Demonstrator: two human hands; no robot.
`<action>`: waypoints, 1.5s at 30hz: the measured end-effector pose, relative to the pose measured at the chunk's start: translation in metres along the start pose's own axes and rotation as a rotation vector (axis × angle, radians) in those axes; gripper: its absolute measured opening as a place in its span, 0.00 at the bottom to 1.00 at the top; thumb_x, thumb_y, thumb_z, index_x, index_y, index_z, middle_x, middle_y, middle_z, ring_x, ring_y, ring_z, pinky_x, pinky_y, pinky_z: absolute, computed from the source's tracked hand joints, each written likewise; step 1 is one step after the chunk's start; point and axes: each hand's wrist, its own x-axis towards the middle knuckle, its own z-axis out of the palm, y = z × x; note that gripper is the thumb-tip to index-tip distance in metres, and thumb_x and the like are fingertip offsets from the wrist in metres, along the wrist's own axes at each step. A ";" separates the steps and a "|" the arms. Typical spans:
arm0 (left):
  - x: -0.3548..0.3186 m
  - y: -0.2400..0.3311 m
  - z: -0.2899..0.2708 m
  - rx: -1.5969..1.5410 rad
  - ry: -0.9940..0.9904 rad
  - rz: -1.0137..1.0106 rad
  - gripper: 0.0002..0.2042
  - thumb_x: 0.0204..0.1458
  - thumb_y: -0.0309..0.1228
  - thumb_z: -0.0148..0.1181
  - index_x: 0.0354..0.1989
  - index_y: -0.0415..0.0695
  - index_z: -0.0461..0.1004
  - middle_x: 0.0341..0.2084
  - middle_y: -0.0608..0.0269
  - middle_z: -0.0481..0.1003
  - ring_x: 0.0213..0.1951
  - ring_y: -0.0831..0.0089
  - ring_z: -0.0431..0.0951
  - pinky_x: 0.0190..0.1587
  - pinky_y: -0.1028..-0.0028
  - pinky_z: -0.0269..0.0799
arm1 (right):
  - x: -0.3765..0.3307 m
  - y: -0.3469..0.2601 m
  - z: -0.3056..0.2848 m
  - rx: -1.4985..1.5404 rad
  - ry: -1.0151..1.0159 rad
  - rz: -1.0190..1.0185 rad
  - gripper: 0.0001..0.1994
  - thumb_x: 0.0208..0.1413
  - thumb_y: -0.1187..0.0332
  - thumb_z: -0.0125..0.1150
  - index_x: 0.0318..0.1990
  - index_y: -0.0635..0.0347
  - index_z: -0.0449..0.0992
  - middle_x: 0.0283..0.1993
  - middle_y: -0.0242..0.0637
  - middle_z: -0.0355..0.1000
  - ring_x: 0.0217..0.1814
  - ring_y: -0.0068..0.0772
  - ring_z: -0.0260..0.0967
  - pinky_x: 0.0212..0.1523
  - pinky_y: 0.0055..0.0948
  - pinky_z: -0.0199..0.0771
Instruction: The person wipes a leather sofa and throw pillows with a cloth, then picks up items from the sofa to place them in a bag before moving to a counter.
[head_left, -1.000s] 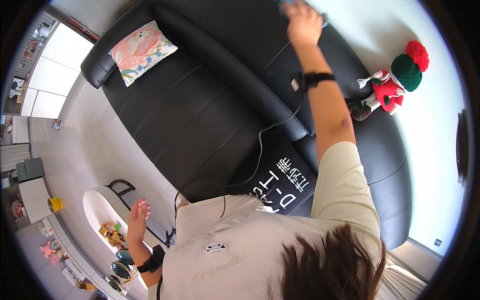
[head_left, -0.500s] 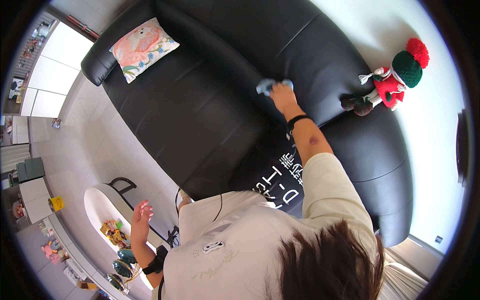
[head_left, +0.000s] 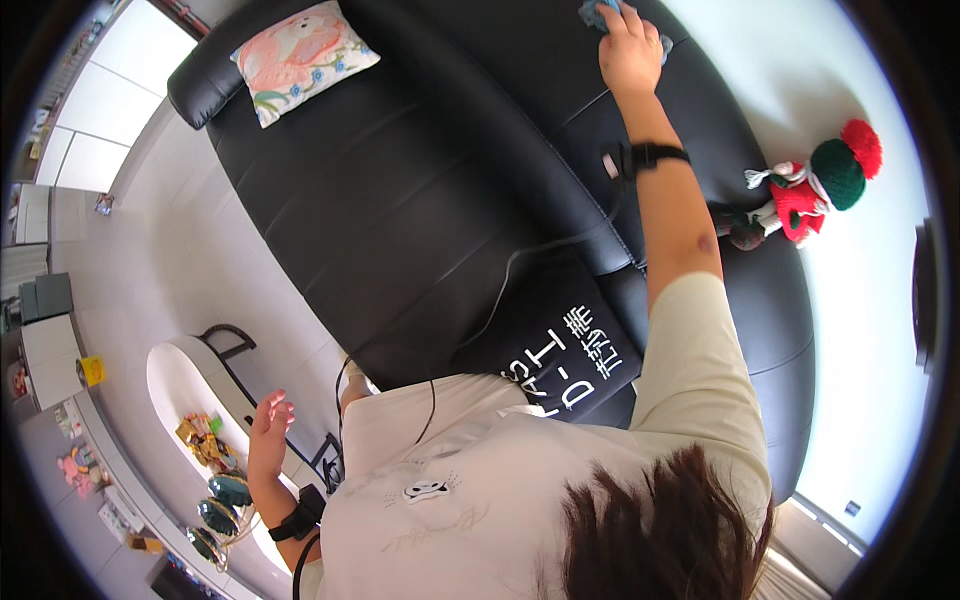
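At the top of the view my right hand (head_left: pixel 630 58), on an outstretched arm, presses a light blue cloth (head_left: pixel 592 14) against the backrest of the black leather sofa (head_left: pixel 420 190). The fingers are closed over the cloth, and bits of it stick out on both sides. My left hand (head_left: pixel 268 430) is raised at the lower left, beside the white oval table (head_left: pixel 172 375). Its fingers are loosely curled and apart, holding nothing. Both wrists wear black straps, and a thin cable runs from the right one across the sofa.
A patterned pillow (head_left: pixel 305 62) lies at the sofa's far left end. A black cushion with white lettering (head_left: pixel 560 345) rests on the seat close to me. The knitted doll (head_left: pixel 805 200) in red and green sits on the right, by the wall. Snack packets (head_left: pixel 205 440) lie on the table.
My right hand has moved the cloth up and to the right, farther along the backrest, with the arm more stretched. The left hand stays raised in nearly the same place.
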 end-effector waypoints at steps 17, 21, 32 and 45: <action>0.006 0.020 0.017 0.187 0.006 -0.075 0.22 0.57 0.45 0.50 0.53 0.41 0.64 0.40 0.62 0.70 0.40 0.73 0.69 0.45 0.74 0.64 | -0.409 -0.051 -0.085 0.328 -1.263 0.472 0.17 0.48 0.72 0.48 0.47 0.50 0.72 0.51 0.40 0.69 0.52 0.48 0.64 0.53 0.40 0.64; 0.028 0.040 0.031 0.232 -0.090 -0.027 0.22 0.57 0.44 0.49 0.54 0.42 0.64 0.40 0.63 0.70 0.41 0.74 0.69 0.45 0.74 0.63 | -0.361 -0.025 -0.155 0.322 -0.944 0.699 0.17 0.47 0.71 0.51 0.47 0.51 0.71 0.47 0.39 0.71 0.49 0.50 0.66 0.51 0.40 0.66; 0.079 0.059 0.025 0.267 -0.353 0.156 0.22 0.57 0.44 0.50 0.55 0.43 0.64 0.40 0.63 0.70 0.41 0.75 0.68 0.48 0.75 0.62 | -0.408 0.000 -0.238 0.325 -1.482 1.467 0.46 0.27 0.52 0.64 0.61 0.60 0.57 0.53 0.53 0.67 0.58 0.47 0.63 0.56 0.34 0.62; 0.115 0.083 0.053 0.290 -0.683 0.770 0.21 0.49 0.33 0.59 0.53 0.45 0.65 0.49 0.57 0.67 0.51 0.66 0.66 0.51 0.69 0.63 | -0.201 -0.214 -0.346 -0.108 -1.107 0.856 0.21 0.33 0.59 0.70 0.35 0.55 0.71 0.38 0.39 0.70 0.41 0.41 0.71 0.39 0.37 0.73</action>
